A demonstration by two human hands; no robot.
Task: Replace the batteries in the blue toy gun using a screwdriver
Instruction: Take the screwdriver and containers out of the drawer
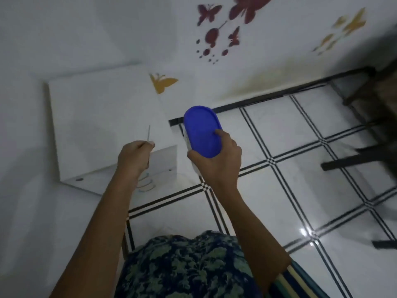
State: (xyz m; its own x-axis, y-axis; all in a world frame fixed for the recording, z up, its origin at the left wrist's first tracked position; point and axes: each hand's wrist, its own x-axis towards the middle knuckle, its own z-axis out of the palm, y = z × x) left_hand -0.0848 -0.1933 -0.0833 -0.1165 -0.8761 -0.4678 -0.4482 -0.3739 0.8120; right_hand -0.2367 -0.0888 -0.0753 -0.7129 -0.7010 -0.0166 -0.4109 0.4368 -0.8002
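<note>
Two hands are raised over the tiled floor (pixel 300 160); what does each carry? (Student)

The left hand (pixel 135 155) is clenched around a thin metal shaft (pixel 148 133), which points up and away from the fist. Judged from the task, it is the screwdriver, its handle buried in the palm. The right hand (pixel 217 160) grasps a blue-lidded container (pixel 202 127), thumb laid flat on the lid and fingers wrapped underneath. (Instructor)

Why hold the container that way? (Student)

The thumb on top pins the lid against the fingers below, so the tub can be carried tilted without opening. The tool sits in a closed fist with the tip outward, which keeps the point clear of the other arm. (Instructor)

And where is the blue toy gun? (Student)

It does not show in this view. Whether it lies inside the container or elsewhere cannot be told, since the lid hides the contents. (Instructor)

What stage is this, then? (Student)

Probably gathering materials. Both hands hover just beside a white box-like stand (pixel 96 117) set against the wall, a likely surface for putting things down. No screw has been reached yet. (Instructor)
</note>
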